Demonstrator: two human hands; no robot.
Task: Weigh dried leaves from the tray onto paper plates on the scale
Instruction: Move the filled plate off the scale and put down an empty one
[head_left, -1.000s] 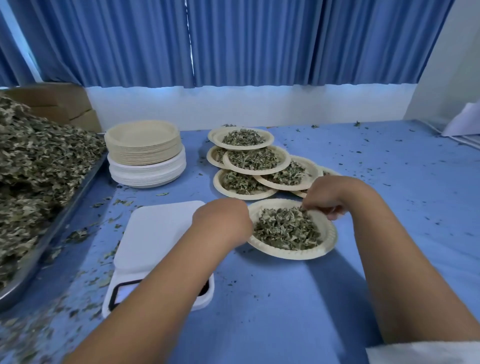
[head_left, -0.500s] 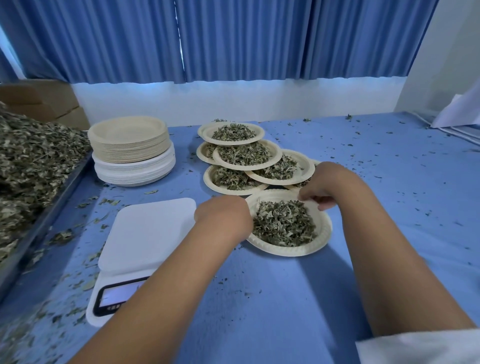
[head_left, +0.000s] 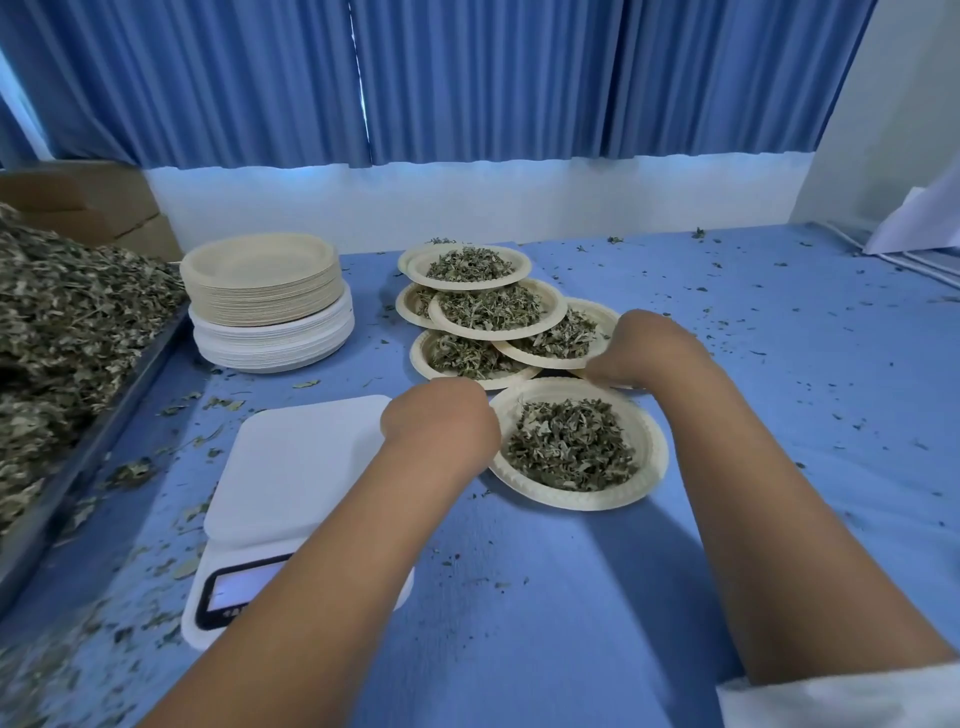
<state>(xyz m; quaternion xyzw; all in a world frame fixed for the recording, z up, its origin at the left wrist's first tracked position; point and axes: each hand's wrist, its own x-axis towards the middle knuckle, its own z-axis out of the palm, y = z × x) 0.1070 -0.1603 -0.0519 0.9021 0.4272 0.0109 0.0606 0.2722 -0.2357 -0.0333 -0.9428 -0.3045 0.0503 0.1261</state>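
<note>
A paper plate heaped with dried leaves rests on the blue table just right of the white scale. The scale's platform is bare. My left hand is curled over the plate's left rim, and my right hand grips its far right rim. The fingers of both hands are hidden behind their backs. At the far left stands a metal tray piled high with dried leaves.
A stack of empty paper plates stands behind the scale. Several filled plates overlap just beyond the held plate. Leaf crumbs litter the blue table. Cardboard boxes sit at the back left, white paper at the back right.
Both hands stay at the rim of the filled plate, which remains on the table beside the scale. The right hand has crept slightly farther along the rim. The view has shifted a little.
</note>
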